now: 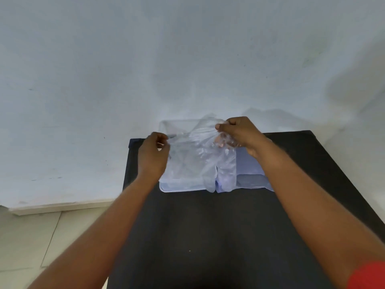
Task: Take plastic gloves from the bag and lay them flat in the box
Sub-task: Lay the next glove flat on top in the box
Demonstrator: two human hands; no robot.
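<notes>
Floor tiles (27, 232) and a pale wall (187, 59) bounded the scene at left and far side. Black worktop (198, 236) occupied the centre and right. Left hand (153, 156) was raised over the left edge of the clear box (166, 187), fingers pinched together on one edge of a transparent plastic glove (200, 161). Glove was stretched between both hands above the box, its finger parts hanging toward the near rim. Box sat at the far part of the worktop; contents could not be made out through the film. Right hand (241, 133) was closed, fingers clamped on the opposite edge of the glove. Clear bag (250, 172) lay just right of the box, partly under the right wrist. Red sleeve (368, 276) showed at near right.
</notes>
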